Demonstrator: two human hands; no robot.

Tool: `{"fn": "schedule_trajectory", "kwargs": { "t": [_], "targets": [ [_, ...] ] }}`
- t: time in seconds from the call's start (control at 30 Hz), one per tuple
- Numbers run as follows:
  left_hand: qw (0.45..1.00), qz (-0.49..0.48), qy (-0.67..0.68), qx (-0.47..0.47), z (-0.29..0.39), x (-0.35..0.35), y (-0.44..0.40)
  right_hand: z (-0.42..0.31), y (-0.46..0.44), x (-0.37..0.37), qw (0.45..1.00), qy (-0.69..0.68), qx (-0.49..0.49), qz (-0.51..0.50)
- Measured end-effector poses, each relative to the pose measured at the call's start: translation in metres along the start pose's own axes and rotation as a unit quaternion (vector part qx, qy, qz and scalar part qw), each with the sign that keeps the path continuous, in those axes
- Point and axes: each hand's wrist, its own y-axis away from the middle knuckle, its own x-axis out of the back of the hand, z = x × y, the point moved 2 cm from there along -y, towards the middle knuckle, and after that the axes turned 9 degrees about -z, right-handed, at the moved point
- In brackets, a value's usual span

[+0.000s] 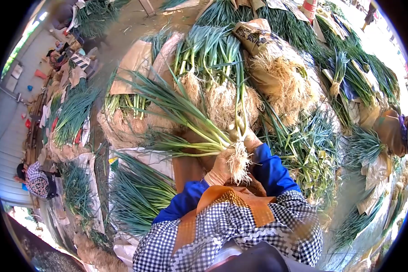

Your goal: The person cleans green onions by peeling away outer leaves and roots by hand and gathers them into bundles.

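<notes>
My left hand [219, 168] is closed around a bunch of green onions [199, 120] in front of my chest. Their long leaves fan out to the upper left, and the pale stringy roots [239, 162] hang toward me. Close beside it, my right hand [252, 141] is closed at the lower end of a separate green onion stalk [241, 106], whose leaves point away from me. The fingers of my right hand are partly hidden behind the stalks and roots. Just beyond both hands stand rooted bundles of green onions [208, 59].
Loose green onions [140, 195] lie to my left. Trimmed leaves [303, 154] are heaped at my right. A printed brown sack [263, 50] stands ahead with roots around it. Another person [37, 179] is at the far left; more bundles line both sides.
</notes>
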Motion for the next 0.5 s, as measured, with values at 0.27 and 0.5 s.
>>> {"fn": "schedule_trajectory", "kwargs": {
  "t": [0.27, 0.5],
  "targets": [
    [0.999, 0.038, -0.029, 0.009, -0.001, 0.023, -0.004, -0.005, 0.069, -0.001, 0.831, 0.517, -0.105, 0.176],
    [0.998, -0.023, -0.008, 0.053, 0.007, 0.018, 0.001, -0.038, 0.155, 0.051, 0.456, 0.792, -0.385, 0.124]
  ]
}}
